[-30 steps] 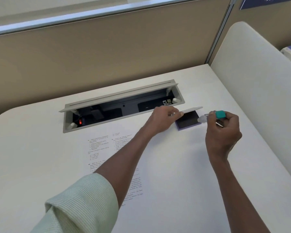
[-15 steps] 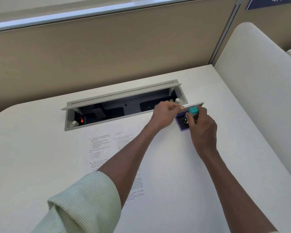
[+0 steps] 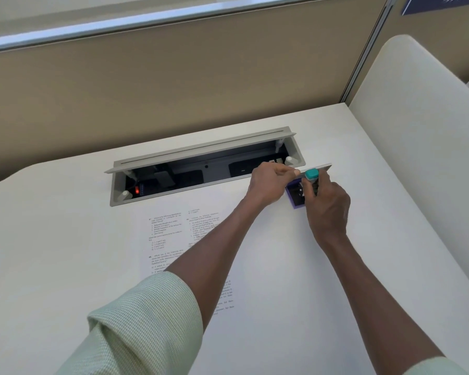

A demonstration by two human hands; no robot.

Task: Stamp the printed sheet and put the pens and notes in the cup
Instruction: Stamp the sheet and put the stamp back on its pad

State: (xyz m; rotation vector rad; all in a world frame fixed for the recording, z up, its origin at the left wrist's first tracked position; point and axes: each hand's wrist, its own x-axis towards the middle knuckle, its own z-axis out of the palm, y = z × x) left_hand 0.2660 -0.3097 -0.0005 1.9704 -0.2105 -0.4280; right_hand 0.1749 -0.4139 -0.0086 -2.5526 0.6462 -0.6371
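A printed sheet point(image 3: 173, 234) lies flat on the white desk, partly under my left forearm. Beyond it sits a purple ink pad point(image 3: 294, 200) with its lid point(image 3: 321, 167) raised. My left hand point(image 3: 268, 184) pinches the lid's left edge and holds it up. My right hand point(image 3: 326, 207) grips a stamp with a teal top point(image 3: 311, 174) and presses its lower end down onto the dark pad. No pens, notes or cup are in view.
An open cable tray point(image 3: 201, 171) with sockets and a red light is sunk into the desk just behind the sheet. A beige partition point(image 3: 173, 77) closes the back, and a pale curved panel point(image 3: 417, 131) rises along the right edge.
My right hand has swung the stamp from the right of the pad to upright over it and set it down on the ink. My left hand stays on the lid.
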